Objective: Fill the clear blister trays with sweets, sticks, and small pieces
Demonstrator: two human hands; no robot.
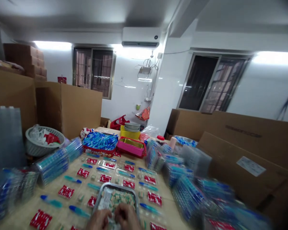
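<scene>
Low in the view, my left hand (100,219) is at the near left edge of a metal tray (137,204), its fingers curled together. Close beside it, my right hand (127,218) is over the tray, fingers bent into a pinch. Whatever either hand holds is too small or hidden to make out. Small pale green-and-tan pieces (121,198) lie heaped in the tray. Around it, clear plastic packs are laid out in rows, with blue pen-like sticks (79,211) and red patterned packets (154,198) in them.
Stacks of filled clear packs (192,196) line the right side, and more stacks (54,164) the left. Behind are a container of blue sticks (100,140), a pink tray (131,147) and a yellow bin (129,133). Cardboard boxes (244,153) and a grey basket (38,148) flank the table.
</scene>
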